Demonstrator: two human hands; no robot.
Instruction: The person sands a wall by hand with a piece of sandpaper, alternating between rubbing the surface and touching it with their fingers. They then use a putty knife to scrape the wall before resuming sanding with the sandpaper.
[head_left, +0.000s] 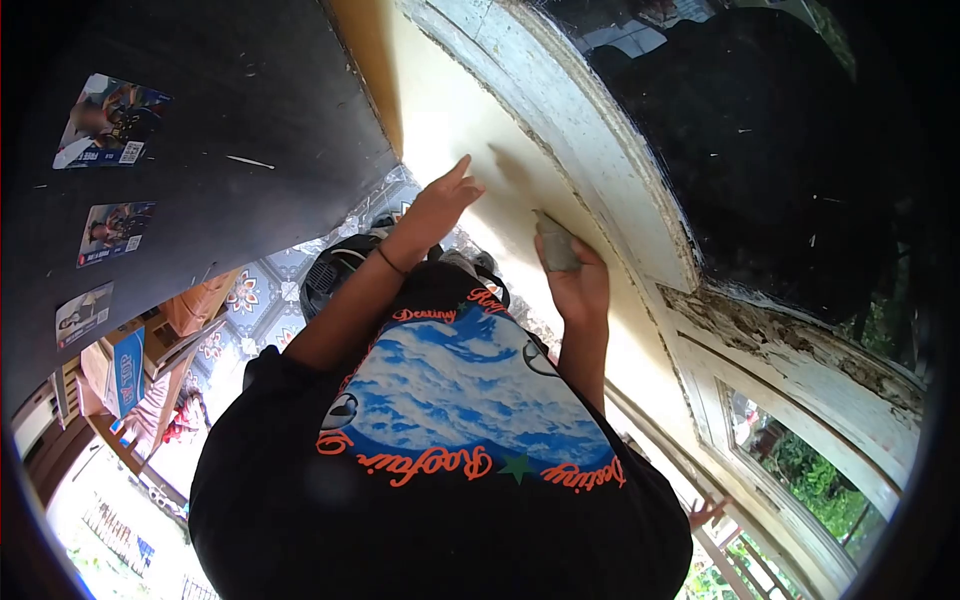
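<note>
A folded grey-green piece (pixel 560 245), perhaps sandpaper, is in my right hand (pixel 580 285), its thumb and fingers closed around it. That hand is close beside the pale wall (pixel 500 125), at the right of centre. My left hand (pixel 443 208), with a thin dark band at the wrist, is raised near the same wall. Its index finger points up toward the wall, apart from the other fingers, and nothing shows in it. The finger's shadow falls on the wall.
Dark glass (pixel 790 170) in a worn, pale frame (pixel 640 160) is at the upper right, with crumbling wood below. A dark panel with stickers (pixel 115 235) fills the left. Below are a patterned tile floor (pixel 250 290), a black helmet-like object (pixel 325 280) and wooden furniture (pixel 155 360).
</note>
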